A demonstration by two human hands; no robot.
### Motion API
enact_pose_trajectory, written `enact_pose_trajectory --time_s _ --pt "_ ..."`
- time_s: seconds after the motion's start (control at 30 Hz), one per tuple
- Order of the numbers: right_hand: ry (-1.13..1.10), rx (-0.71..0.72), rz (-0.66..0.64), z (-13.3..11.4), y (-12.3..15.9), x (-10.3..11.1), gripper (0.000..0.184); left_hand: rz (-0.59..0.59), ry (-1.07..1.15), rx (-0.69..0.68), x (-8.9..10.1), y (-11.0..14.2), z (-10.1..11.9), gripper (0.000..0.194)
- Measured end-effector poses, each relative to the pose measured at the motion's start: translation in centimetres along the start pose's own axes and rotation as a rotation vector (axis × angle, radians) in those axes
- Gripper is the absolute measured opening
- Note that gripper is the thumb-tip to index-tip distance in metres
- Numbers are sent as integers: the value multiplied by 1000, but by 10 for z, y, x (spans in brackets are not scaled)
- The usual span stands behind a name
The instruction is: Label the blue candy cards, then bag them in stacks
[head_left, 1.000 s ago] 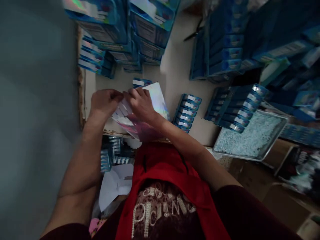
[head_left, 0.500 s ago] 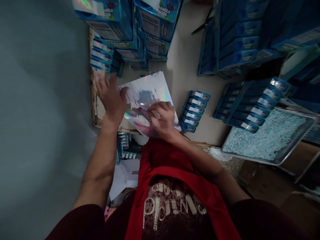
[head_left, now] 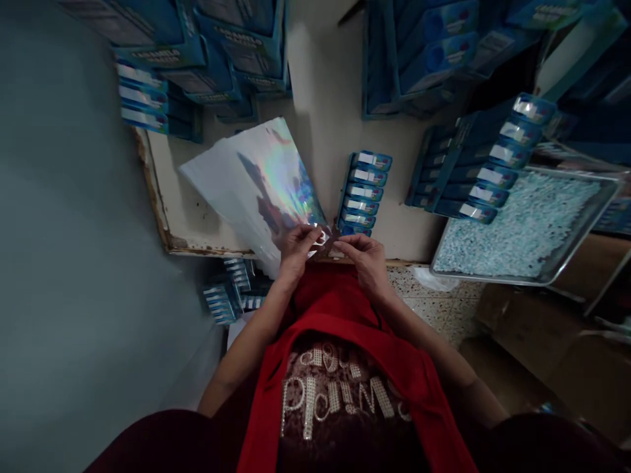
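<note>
A shiny, iridescent holographic sheet (head_left: 276, 174) lies slantwise at the table's front edge, with paler sheeting spreading to its left. My left hand (head_left: 296, 251) is closed in a pinch at the sheet's near right corner, where a small bright piece shows by the fingertips. My right hand (head_left: 367, 263) is pinched just to the right of that corner; whatever lies between its fingertips is too small to make out. Beyond the hands stands a row of small blue boxes with pale labels (head_left: 363, 192).
Tall stacks of blue boxes (head_left: 236, 49) rise at the back left, more blue cartons (head_left: 414, 66) at the back right. A bundle of small blue boxes (head_left: 463, 164) sits near a metal tray of pale blue bits (head_left: 522, 226). A wall (head_left: 64, 263) bounds the left.
My left hand has come down and right from the sheet's far left to its near corner. My right hand has left the sheet's middle and moved right. The sheet now lies more slanted.
</note>
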State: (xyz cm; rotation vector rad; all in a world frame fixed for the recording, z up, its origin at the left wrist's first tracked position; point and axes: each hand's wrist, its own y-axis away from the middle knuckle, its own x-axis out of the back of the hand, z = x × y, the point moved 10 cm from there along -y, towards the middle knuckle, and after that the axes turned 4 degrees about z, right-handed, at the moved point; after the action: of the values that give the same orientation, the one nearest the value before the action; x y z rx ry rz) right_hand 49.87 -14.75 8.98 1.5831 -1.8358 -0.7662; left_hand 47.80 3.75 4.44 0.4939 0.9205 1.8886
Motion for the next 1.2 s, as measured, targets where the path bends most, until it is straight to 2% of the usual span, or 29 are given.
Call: enact_pose_trajectory --time_s 0.1,0.17,0.27,0.33,0.43,0.53,0.6,0.63,0.77,0.83,1.03,1.2 --pt "26 -10 93 15 0 26 30 -5 -139 -87 -7 3 -7 31" --pt "53 16 158 21 -3 41 30 51 -198 -136 -3 2 -13 26" --pt "53 62 217 21 -8 56 30 128 -222 -163 3 -3 -20 27" --pt "26 84 211 16 -8 58 28 131 -184 -149 2 -7 -23 36" --pt "0 94 165 5 -4 56 26 31 -92 -42 -7 -9 -29 56" --pt "20 81 114 -1 1 49 25 -183 7 78 -29 -3 -35 74" --pt "19 70 87 -2 3 45 24 -284 42 105 -42 3 -36 76" --pt "6 63 78 -1 3 44 24 -283 47 99 -43 3 -35 71" --pt "-71 36 89 9 -1 46 23 -141 -1 11 -38 -2 -34 40" --pt "-71 35 127 16 -5 52 24 -131 -65 -34 -39 -4 -34 33" --pt "71 131 269 31 -19 71 28 -38 -368 -245 -29 -2 -28 35" --pt "171 259 275 33 -30 67 25 17 -441 -361 -26 -1 -22 29"
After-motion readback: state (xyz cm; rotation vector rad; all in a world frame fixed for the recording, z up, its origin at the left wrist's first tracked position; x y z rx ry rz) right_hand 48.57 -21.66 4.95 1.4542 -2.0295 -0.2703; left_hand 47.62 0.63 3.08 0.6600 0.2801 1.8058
